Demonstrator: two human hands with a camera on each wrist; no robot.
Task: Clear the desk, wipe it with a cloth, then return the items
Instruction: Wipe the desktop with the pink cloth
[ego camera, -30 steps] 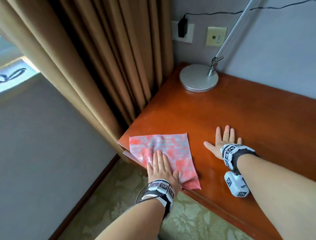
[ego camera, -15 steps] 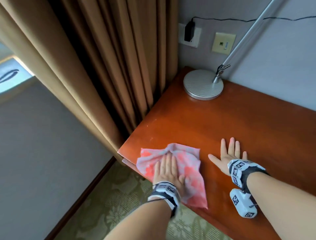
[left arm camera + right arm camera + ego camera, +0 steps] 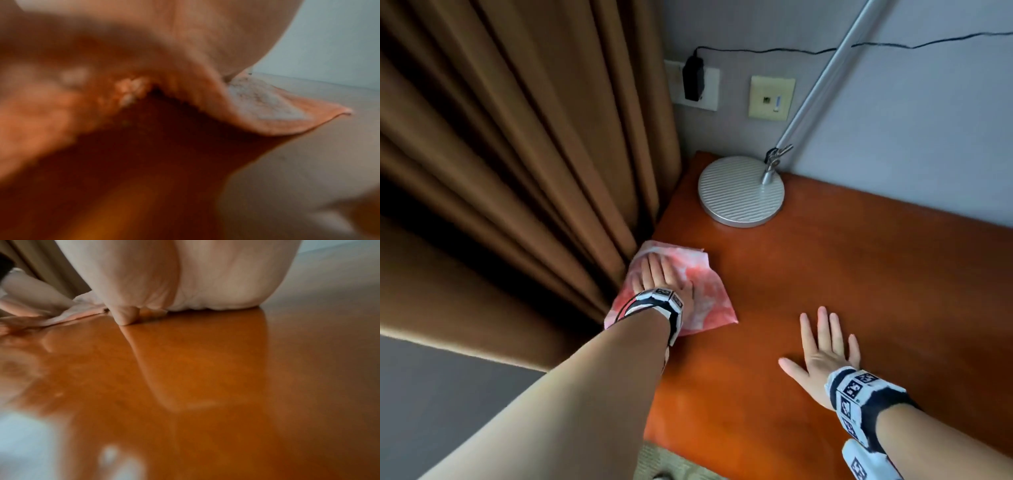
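A pink and white cloth lies flat on the reddish wooden desk at its left edge, against the curtain. My left hand presses on it with straight fingers. My right hand rests flat on the bare desk to the right and nearer, fingers spread, holding nothing. In the left wrist view the cloth shows blurred under my palm. The right wrist view shows my right palm on the shiny desk, with the cloth at far left.
A silver desk lamp stands at the back, its round base on the desk and its arm slanting up right. Brown curtains hang along the desk's left side. Wall sockets with a black plug and cable are behind.
My left hand has pushed the cloth away from the front corner, farther along the left edge toward the curtain and lamp. My right hand stays flat on the desk.
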